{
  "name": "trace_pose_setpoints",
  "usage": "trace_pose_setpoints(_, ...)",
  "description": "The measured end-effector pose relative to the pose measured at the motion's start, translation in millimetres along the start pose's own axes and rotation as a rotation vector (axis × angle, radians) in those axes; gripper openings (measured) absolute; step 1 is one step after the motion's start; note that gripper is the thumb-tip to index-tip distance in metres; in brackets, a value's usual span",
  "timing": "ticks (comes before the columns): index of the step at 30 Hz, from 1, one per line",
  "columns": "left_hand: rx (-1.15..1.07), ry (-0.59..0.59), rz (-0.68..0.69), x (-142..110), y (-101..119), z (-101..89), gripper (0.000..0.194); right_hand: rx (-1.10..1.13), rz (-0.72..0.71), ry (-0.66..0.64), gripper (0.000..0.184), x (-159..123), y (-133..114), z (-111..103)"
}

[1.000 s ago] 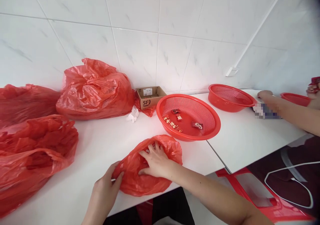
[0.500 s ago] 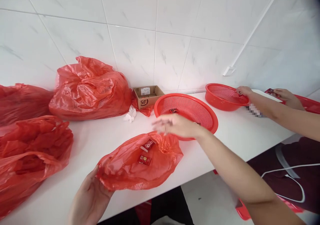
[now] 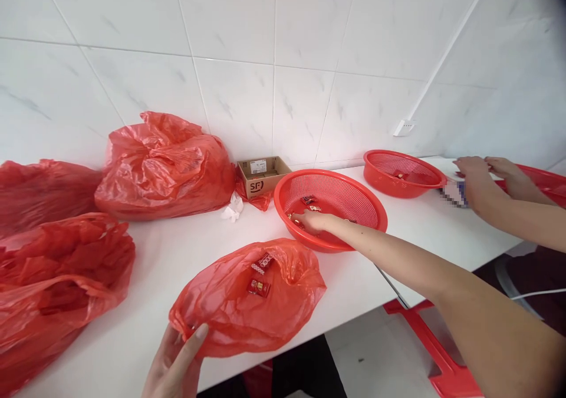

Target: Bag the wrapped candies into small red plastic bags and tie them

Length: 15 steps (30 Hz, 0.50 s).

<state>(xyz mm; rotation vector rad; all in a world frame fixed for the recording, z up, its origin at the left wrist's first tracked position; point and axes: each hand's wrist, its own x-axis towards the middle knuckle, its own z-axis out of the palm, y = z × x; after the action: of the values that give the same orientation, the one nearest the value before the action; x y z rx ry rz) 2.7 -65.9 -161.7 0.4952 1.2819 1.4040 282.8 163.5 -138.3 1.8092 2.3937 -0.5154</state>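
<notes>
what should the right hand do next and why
Probably the right hand should move from the red plastic basket to the red plastic bag and pick up the two wrapped sweets lying there, since similar red packets already sit in the basket.

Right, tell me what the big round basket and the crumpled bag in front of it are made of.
The basket looks like glossy moulded red plastic, going by its smooth rim and even mesh holes. The bag looks like thin, shiny plastic film: translucent, with soft creases.
</notes>
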Motion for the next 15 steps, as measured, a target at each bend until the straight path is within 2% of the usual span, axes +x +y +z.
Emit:
trace_pose_setpoints(2, 0.004, -0.005, 0.002, 0, 2, -2.8, 0.067, 0.05, 0.017, -0.081, 0.04, 5, 4, -4)
trace_pose_setpoints(5, -0.002, 0.006, 0.011, -1, 2, -7.4, 0.069, 0.139, 0.046, -0.137, 0.041, 8, 15, -15)
trace_pose_setpoints(11, -0.013, 0.041, 0.01, 2, -5, -16.9, 0.071, 0.361, 0.051, -0.077, 0.037, -1, 34, -48)
trace_pose_setpoints(15, -0.012, 0.036, 0.008, 6, -8, -16.7, 0.075, 0.447, 0.028, -0.026, 0.032, -19, 24, -63)
